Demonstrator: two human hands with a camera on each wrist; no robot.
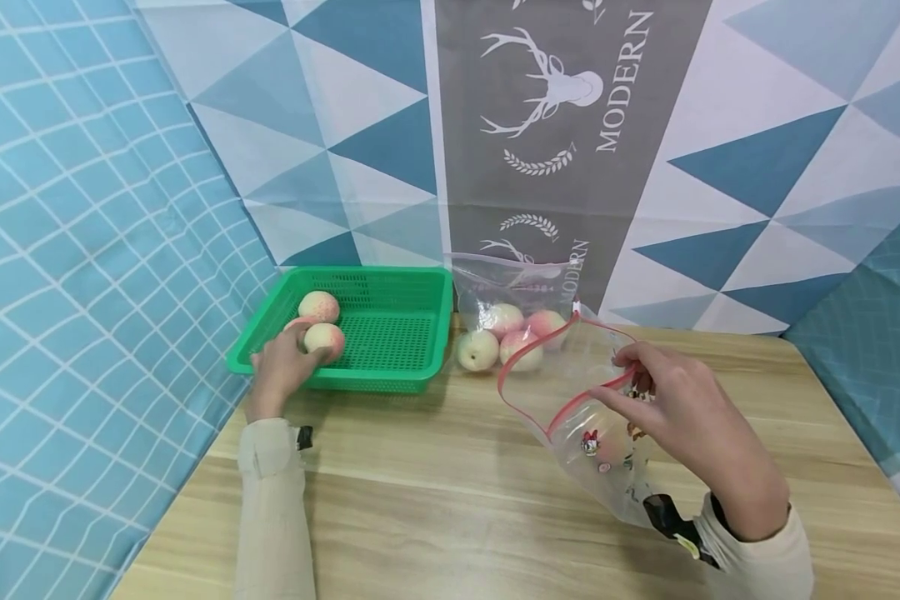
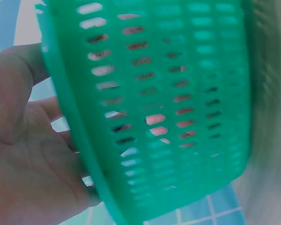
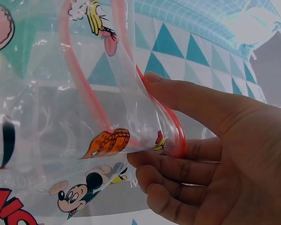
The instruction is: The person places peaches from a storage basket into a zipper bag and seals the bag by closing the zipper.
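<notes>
In the head view my left hand (image 1: 281,367) reaches over the near left rim of a green plastic basket (image 1: 390,379). Its thumb and fingers close about a pale pink peach (image 1: 326,340); two more peaches, one at the back (image 1: 318,307), lie right by it. From the left wrist, the basket's slotted wall hides most fingertips. My right hand (image 1: 667,400) pinches the red zip edge of a clear zip bag (image 1: 540,392) printed with cartoon figures. The bag's mouth gapes toward the basket, and a pinkish round shape (image 1: 611,442) shows through its side.
Behind the held bag, a second clear zip bag (image 1: 510,287) with several peaches (image 1: 478,351) stands on the wooden table (image 1: 420,517). Patterned cloth (image 1: 375,108) hangs along the back, and blue checked cloth (image 1: 82,250) lines the left side.
</notes>
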